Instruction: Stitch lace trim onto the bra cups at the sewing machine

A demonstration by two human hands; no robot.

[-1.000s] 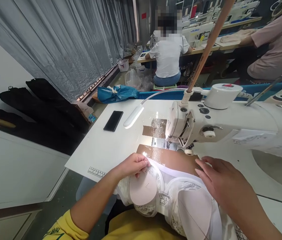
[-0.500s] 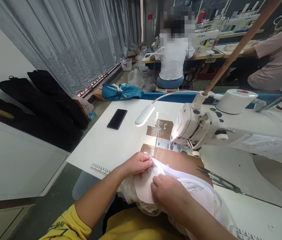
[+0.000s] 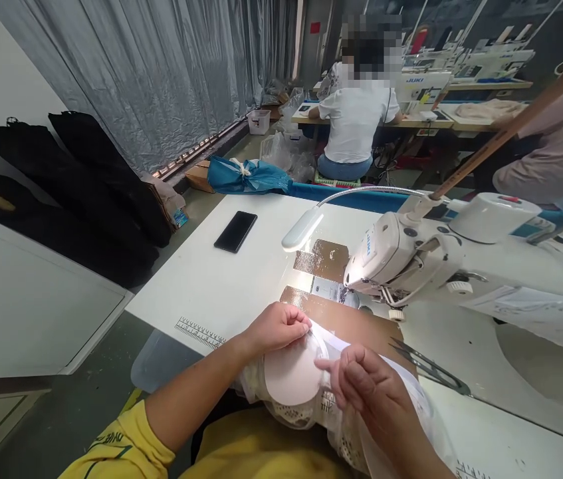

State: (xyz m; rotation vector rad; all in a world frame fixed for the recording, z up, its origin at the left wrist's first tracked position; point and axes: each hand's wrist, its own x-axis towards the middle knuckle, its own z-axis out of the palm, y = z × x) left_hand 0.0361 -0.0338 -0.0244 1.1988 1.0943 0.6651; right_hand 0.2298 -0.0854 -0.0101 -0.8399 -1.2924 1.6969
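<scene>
The white garment (image 3: 291,379) lay along the near edge of the table (image 3: 181,279), pinched in the left hand (image 3: 281,326), while the grip of the curled right hand (image 3: 368,382) over it could not be determined.

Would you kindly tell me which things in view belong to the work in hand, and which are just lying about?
Work in hand: white garment, pinched by the left hand, right hand at its front; probably sewing machine, lamp, metal snips.

Apparently just lying about: phone, blue bundle.
</scene>
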